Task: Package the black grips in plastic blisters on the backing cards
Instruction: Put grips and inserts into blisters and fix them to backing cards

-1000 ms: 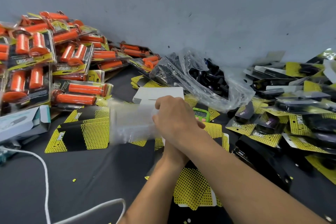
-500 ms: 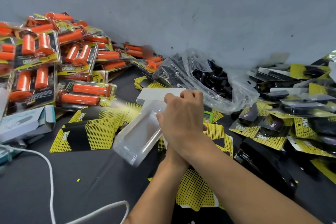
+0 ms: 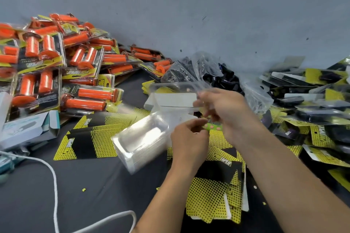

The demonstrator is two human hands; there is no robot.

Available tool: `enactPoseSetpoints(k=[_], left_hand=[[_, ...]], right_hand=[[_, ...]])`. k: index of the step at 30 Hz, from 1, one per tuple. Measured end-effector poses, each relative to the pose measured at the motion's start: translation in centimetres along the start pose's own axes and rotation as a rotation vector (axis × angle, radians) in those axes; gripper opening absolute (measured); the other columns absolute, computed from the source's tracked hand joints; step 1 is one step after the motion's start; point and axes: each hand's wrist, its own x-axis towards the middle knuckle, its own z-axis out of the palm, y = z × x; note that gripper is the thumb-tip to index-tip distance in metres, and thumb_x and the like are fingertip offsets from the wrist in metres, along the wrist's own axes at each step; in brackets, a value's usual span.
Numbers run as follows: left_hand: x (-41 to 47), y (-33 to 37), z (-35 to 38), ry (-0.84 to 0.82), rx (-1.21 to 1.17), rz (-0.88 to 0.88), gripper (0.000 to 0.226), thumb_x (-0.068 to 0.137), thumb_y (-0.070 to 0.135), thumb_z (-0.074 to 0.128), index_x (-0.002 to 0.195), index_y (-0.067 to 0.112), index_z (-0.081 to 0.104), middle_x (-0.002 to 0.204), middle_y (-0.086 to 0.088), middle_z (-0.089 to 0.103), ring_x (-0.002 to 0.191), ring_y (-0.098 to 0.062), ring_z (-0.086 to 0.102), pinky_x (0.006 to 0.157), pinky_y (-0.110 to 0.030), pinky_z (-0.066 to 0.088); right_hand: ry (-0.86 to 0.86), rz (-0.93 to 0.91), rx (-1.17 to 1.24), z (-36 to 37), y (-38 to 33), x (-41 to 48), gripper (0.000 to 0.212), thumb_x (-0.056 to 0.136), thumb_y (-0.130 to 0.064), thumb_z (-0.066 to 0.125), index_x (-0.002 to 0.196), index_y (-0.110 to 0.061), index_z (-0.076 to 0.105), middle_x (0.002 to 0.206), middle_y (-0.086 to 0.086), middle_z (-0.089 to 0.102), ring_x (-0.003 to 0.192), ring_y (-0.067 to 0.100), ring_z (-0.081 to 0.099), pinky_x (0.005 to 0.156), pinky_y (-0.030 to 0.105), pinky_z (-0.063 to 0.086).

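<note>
Nearest, the backing cards (image 3: 212,193) lay fanned on the dark table (image 3: 85,204), not yet used. Just beyond them the left hand (image 3: 187,142) pinched the right end of the stack of blisters (image 3: 140,138), held tilted. The right hand (image 3: 227,113), which had covered the left half a second before, had pulled away up and right, blurred, seemingly pinching a single blister (image 3: 170,89) peeled off the stack. That freed one shell for filling; the black grips (image 3: 221,79) waited in their bag (image 3: 200,66) farther back
</note>
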Motion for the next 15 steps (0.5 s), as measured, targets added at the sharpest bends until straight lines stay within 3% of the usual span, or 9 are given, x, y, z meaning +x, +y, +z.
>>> enactPoseSetpoints(k=[2, 5, 6, 8, 11, 13, 15], left_hand=[[-0.1, 0.4, 0.0, 0.001, -0.083, 0.018, 0.032, 0.080, 0.028, 0.076, 0.102, 0.050, 0.069, 0.100, 0.014, 0.079, 0.096, -0.006, 0.075, 0.088, -0.033, 0.061], [0.1, 0.5, 0.2, -0.172, -0.276, -0.043, 0.077, 0.063, 0.048, 0.088, 0.134, 0.045, 0.055, 0.117, 0.011, 0.077, 0.111, -0.005, 0.071, 0.088, -0.023, 0.059], [0.2, 0.6, 0.4, -0.210, -0.335, -0.066, 0.078, 0.065, 0.045, 0.088, 0.136, 0.037, 0.057, 0.119, 0.009, 0.076, 0.113, -0.008, 0.071, 0.089, -0.023, 0.059], [0.2, 0.7, 0.6, -0.227, -0.444, -0.082, 0.054, 0.077, 0.033, 0.084, 0.127, 0.024, 0.066, 0.116, 0.002, 0.077, 0.111, -0.017, 0.073, 0.088, -0.028, 0.060], [0.3, 0.9, 0.5, -0.227, -0.546, -0.113, 0.019, 0.091, 0.030, 0.077, 0.105, 0.018, 0.076, 0.108, 0.000, 0.078, 0.105, -0.019, 0.073, 0.087, -0.029, 0.060], [0.3, 1.0, 0.2, -0.258, -0.620, -0.189, 0.026, 0.093, 0.038, 0.069, 0.107, 0.019, 0.079, 0.112, -0.005, 0.077, 0.109, -0.021, 0.073, 0.087, -0.030, 0.059], [0.4, 1.2, 0.0, -0.287, -0.720, -0.311, 0.043, 0.093, 0.044, 0.064, 0.123, 0.013, 0.073, 0.119, -0.009, 0.076, 0.111, -0.022, 0.073, 0.085, -0.033, 0.059]], right_hand=[[0.210, 0.030, -0.079, -1.6, 1.2, 0.0, 0.010, 0.092, -0.006, 0.066, 0.098, -0.009, 0.073, 0.068, 0.004, 0.073, 0.048, 0.013, 0.056, 0.045, 0.024, 0.045], [0.434, -0.006, -0.432, -4.2, 3.1, -0.5, 0.039, 0.088, -0.023, 0.069, 0.127, -0.020, 0.067, 0.087, 0.008, 0.075, 0.069, 0.023, 0.070, 0.061, 0.040, 0.058], [0.443, -0.053, -0.550, -4.8, 3.3, -0.8, 0.034, 0.087, -0.029, 0.069, 0.120, -0.021, 0.070, 0.081, 0.007, 0.075, 0.069, 0.025, 0.071, 0.064, 0.044, 0.060], [0.341, -0.087, -0.727, -5.8, 3.1, -1.5, 0.027, 0.089, -0.040, 0.065, 0.092, -0.016, 0.076, 0.065, 0.004, 0.073, 0.063, 0.028, 0.070, 0.066, 0.049, 0.062], [0.116, -0.020, -0.933, -7.3, 2.5, -2.2, 0.057, 0.091, -0.059, 0.059, 0.066, -0.008, 0.066, 0.048, -0.004, 0.059, 0.047, 0.022, 0.055, 0.055, 0.034, 0.048], [0.088, -0.012, -1.033, -8.2, 1.8, -1.9, 0.064, 0.091, -0.067, 0.056, 0.060, -0.012, 0.064, 0.041, -0.008, 0.046, 0.042, 0.016, 0.044, 0.052, 0.030, 0.038], [0.225, -0.097, -1.065, -9.0, 1.0, -0.5, 0.060, 0.094, -0.060, 0.056, 0.064, -0.010, 0.070, 0.038, -0.008, 0.046, 0.038, 0.014, 0.042, 0.049, 0.029, 0.040]])
